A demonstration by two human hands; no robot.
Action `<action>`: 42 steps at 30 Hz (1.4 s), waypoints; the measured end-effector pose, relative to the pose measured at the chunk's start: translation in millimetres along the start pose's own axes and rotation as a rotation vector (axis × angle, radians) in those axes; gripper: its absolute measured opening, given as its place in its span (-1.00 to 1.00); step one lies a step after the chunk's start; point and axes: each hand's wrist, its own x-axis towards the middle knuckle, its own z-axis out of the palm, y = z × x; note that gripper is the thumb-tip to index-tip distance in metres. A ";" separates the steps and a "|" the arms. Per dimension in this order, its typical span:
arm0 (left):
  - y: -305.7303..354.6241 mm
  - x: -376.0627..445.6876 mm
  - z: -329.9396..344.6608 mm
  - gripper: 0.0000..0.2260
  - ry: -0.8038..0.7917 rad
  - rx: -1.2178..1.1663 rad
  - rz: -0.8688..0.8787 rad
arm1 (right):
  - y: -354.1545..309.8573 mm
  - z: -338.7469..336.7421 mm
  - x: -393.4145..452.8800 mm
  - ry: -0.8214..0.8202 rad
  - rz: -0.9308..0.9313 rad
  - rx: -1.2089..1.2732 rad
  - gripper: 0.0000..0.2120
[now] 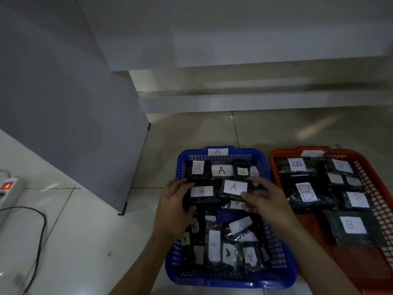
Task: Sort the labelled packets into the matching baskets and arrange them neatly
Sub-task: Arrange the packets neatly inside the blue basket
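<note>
A blue basket (221, 282) labelled A holds several dark packets with white A labels. To its right an orange basket (374, 173) holds several packets labelled B, such as one with a large red B (307, 192). My left hand (174, 205) grips the left edge of a packet with a small A label (201, 191) in the middle of the blue basket. Over its right neighbour, a tilted packet marked A (234, 187), my right hand (265, 201) pinches the right edge. More A packets lie jumbled at the basket's near end (214, 245).
Both baskets sit on a pale tiled floor (85, 231). A grey panel (70, 116) stands to the left of the blue basket. A power strip with a red light (8, 188) and a black cable (40, 237) lie at far left. Steps rise behind.
</note>
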 end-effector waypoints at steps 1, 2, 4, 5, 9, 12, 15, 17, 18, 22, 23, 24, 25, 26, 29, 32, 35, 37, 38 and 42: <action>-1.4 -0.1 0.2 -0.43 -0.001 0.003 0.000 | -5.1 5.3 6.4 -0.017 -0.011 -0.007 -0.64; -2.1 -0.2 1.0 -0.45 -0.004 0.006 0.000 | -10.6 11.9 13.9 -0.034 -0.017 -0.017 -0.65; -2.7 -0.1 3.8 -0.50 -0.012 0.016 -0.008 | -21.9 28.8 32.7 -0.046 -0.026 -0.038 -0.67; -2.7 -0.5 5.6 -0.52 -0.014 0.026 -0.017 | -26.4 38.9 44.2 -0.042 -0.030 -0.051 -0.66; -3.8 -3.1 10.8 -0.59 -0.019 0.036 -0.030 | -38.3 77.8 90.0 -0.054 -0.048 -0.137 -0.62; -5.2 -2.4 10.7 -0.60 -0.015 0.019 -0.038 | -38.5 91.4 112.4 -0.020 -0.054 -0.239 -0.57; -5.2 -0.6 8.1 -0.59 -0.016 0.027 -0.035 | -32.0 90.8 121.9 0.053 -0.053 -0.308 -0.57; -5.4 0.2 6.4 -0.58 -0.020 0.039 -0.026 | -26.7 89.3 123.6 0.114 -0.072 -0.305 -0.64; -5.9 0.5 5.8 -0.59 -0.022 0.041 -0.023 | -24.8 89.1 123.8 0.143 -0.089 -0.317 -0.67; -4.6 2.7 -1.1 -0.59 -0.035 0.055 0.003 | -22.7 84.8 118.8 0.170 -0.150 -0.332 -0.68; -2.9 3.6 -4.9 -0.60 -0.039 0.052 0.008 | -23.6 80.6 114.7 0.176 -0.177 -0.340 -0.69; -1.2 4.7 -9.0 -0.63 -0.043 0.039 0.014 | -25.0 74.6 109.0 0.175 -0.217 -0.346 -0.73; 0.6 5.0 -13.2 -0.67 -0.040 0.026 0.025 | -26.5 67.7 100.9 0.158 -0.265 -0.348 -0.79; 2.5 4.7 -17.2 -0.73 -0.031 0.011 0.039 | -28.2 60.5 90.3 0.125 -0.318 -0.354 -0.85; 11.3 -2.8 -24.5 -0.92 0.000 -0.077 0.084 | -26.4 42.7 51.1 -0.090 -0.401 -0.485 -0.86; 25.1 -17.2 -25.3 -0.93 -0.044 -0.172 0.100 | -1.4 33.9 21.3 -0.395 -0.364 -0.763 -0.83; 35.2 -31.6 -21.6 -0.88 -0.105 -0.289 0.031 | 32.8 32.9 5.8 -0.533 -0.354 -1.009 -0.54; 37.2 -39.3 -17.6 -0.82 -0.153 -0.368 -0.037 | 46.1 33.8 -1.4 -0.539 -0.332 -1.033 -0.48; 37.4 -42.3 -15.8 -0.79 -0.176 -0.387 -0.064 | 49.9 32.6 -3.7 -0.533 -0.305 -0.976 -0.53; 37.4 -48.8 -11.6 -0.66 -0.282 -0.436 -0.121 | 46.7 18.1 -10.1 -0.457 -0.206 -0.596 -0.86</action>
